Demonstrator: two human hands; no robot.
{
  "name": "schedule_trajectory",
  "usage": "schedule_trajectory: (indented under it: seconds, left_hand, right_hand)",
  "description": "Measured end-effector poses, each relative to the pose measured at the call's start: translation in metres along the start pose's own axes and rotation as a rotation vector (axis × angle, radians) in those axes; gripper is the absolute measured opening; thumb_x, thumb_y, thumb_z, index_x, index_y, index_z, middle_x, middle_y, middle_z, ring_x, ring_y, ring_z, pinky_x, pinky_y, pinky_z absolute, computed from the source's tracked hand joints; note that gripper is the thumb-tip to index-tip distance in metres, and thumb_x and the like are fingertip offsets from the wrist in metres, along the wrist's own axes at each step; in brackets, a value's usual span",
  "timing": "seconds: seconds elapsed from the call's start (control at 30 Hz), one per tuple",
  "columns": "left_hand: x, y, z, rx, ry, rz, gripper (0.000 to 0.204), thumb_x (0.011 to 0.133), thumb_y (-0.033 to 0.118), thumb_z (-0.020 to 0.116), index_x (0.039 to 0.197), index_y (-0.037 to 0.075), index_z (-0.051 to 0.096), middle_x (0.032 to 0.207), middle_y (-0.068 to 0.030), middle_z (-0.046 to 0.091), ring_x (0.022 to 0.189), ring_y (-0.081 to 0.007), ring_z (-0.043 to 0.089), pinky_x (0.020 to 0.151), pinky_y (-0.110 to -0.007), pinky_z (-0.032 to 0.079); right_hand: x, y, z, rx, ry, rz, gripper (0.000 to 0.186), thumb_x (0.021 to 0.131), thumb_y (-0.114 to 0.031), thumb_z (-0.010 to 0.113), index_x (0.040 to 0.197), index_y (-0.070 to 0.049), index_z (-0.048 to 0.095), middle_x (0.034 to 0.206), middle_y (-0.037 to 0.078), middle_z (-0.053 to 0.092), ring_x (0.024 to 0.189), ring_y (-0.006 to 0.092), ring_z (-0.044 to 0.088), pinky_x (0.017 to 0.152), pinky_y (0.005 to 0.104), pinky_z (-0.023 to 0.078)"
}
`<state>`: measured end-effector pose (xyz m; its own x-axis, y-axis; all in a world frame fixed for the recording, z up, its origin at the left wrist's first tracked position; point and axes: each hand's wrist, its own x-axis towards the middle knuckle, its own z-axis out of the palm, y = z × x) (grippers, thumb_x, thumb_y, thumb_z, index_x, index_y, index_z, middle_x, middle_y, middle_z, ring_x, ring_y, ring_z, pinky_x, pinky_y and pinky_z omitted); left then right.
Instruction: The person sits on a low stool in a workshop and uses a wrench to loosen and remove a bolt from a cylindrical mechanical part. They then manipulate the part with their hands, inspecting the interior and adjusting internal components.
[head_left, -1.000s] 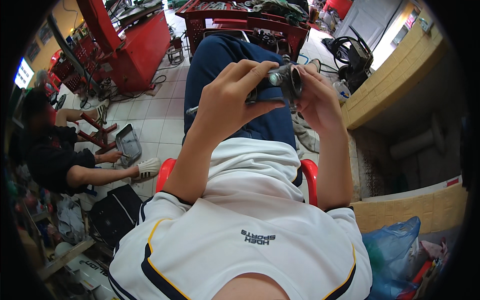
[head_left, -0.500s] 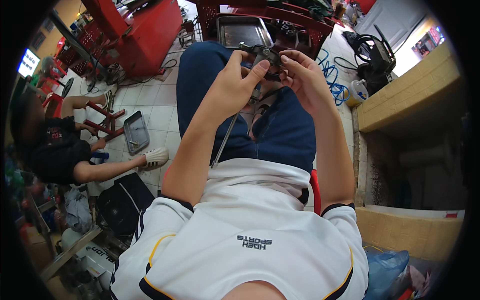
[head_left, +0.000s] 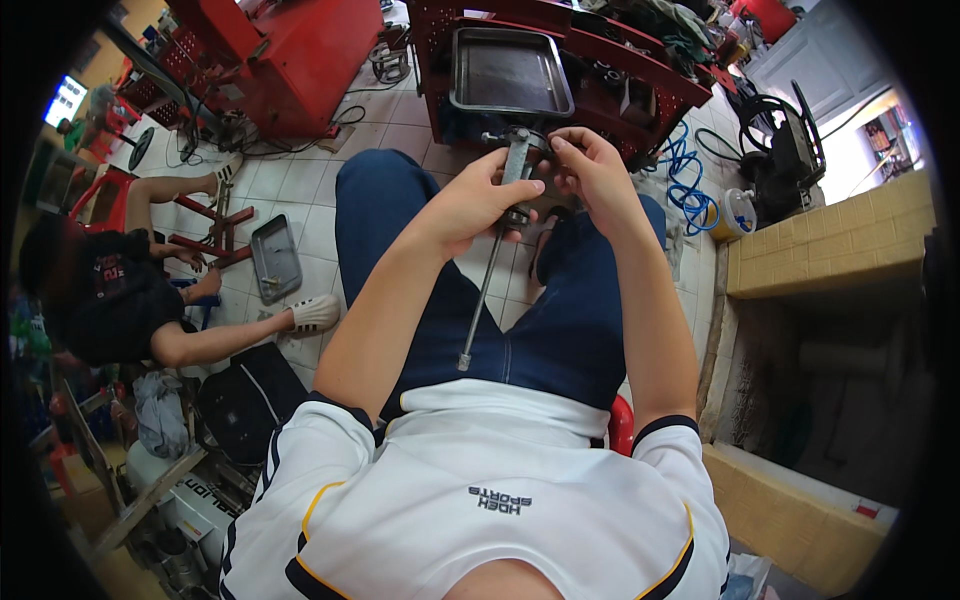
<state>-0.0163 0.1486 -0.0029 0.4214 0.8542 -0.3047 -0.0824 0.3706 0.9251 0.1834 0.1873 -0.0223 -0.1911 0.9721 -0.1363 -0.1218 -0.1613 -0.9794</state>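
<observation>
Above my knees, my left hand is closed around a grey metal mechanical part, its thumb lying across the front. From the part's lower end a long thin metal rod slants down over my lap, ending in a small fitting. My right hand has its thumb and fingers pinched together at the part's upper right edge. What exactly those fingertips grip is partly hidden.
Ahead stands a red tool cart with a metal tray on it. A coiled blue hose and a white bucket lie to the right, beside a yellow ledge. A seated person works at the left near another tray.
The metal part has tilted more upright and moved slightly down in view, with its rod swung rightward. My left hand has shifted lower on it, and my knees have spread apart.
</observation>
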Motion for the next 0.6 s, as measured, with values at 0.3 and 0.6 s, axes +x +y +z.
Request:
schedule_trajectory:
  seconds: [0.3,0.6]
  left_hand:
    - [0.114,0.008,-0.017,0.014,-0.007,-0.082,0.037,0.096,0.018,0.067,0.131,0.009,0.055,0.104,-0.0027,0.063,0.084,-0.0101,0.066,0.053,-0.023,0.051]
    - [0.248,0.025,-0.049,0.072,0.006,-0.112,0.045,0.095,0.014,0.065,0.138,0.009,0.052,0.104,-0.0033,0.062,0.079,-0.0107,0.066,0.052,-0.023,0.049]
  right_hand:
    - [0.097,0.019,-0.05,0.028,0.042,0.067,0.023,0.102,-0.018,0.064,0.115,0.001,0.064,0.09,0.005,0.07,0.075,0.0081,0.062,0.066,0.0222,0.05]
    - [0.214,0.04,-0.103,-0.017,0.112,-0.028,0.025,0.101,-0.016,0.064,0.118,0.003,0.063,0.095,0.007,0.07,0.084,0.0115,0.067,0.073,0.0249,0.054]
